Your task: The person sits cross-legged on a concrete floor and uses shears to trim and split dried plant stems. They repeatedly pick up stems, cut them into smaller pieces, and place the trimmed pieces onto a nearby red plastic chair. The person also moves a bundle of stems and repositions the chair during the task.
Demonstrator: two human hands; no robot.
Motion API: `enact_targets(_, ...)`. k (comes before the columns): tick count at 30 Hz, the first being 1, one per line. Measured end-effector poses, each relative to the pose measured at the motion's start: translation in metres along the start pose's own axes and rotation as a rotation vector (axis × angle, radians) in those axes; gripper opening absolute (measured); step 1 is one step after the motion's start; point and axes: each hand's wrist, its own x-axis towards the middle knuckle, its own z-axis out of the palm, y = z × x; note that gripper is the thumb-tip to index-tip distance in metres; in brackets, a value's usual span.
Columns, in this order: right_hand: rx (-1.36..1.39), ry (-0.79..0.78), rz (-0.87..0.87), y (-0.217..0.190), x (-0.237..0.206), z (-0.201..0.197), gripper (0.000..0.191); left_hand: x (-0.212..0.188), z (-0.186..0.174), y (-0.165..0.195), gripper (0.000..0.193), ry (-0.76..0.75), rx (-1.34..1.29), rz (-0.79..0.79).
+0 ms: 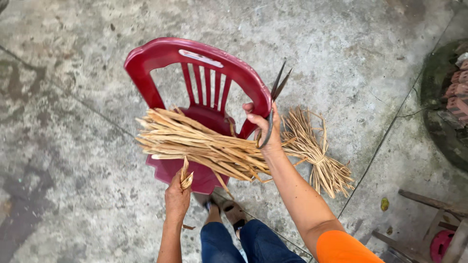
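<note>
A big bundle of dry straw strips (195, 143) lies over the seat of a red plastic chair (195, 63). The right hand (263, 129) grips the bundle and dark scissors (273, 104), fingers curled tight. The left hand (176, 199) pinches a few short strips (185, 174). A tied straw bunch (317, 156) rests on the concrete floor (73, 122).

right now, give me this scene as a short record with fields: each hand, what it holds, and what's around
left hand: pinches a short cut piece of dried leaf
right hand: grips a bundle of dried leaf strips together with scissors, blades pointing up
chair: red plastic, under the bundle
floor: stained concrete
tied bundle: lying on the floor right of the chair
</note>
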Motion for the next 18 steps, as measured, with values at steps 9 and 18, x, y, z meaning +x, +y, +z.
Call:
enact_targets(9, -0.023, 0.192, -0.035, -0.038, 0.209, 0.0, 0.063, 0.193, 0.006, 0.068, 0.045, -0.125, 0.115, -0.226)
enact_targets(18, -0.005, 0.289, -0.067, -0.045, 0.44, -0.062, 0.062, 0.411, 0.089, 0.171, 0.032, -0.353, 0.087, -0.307)
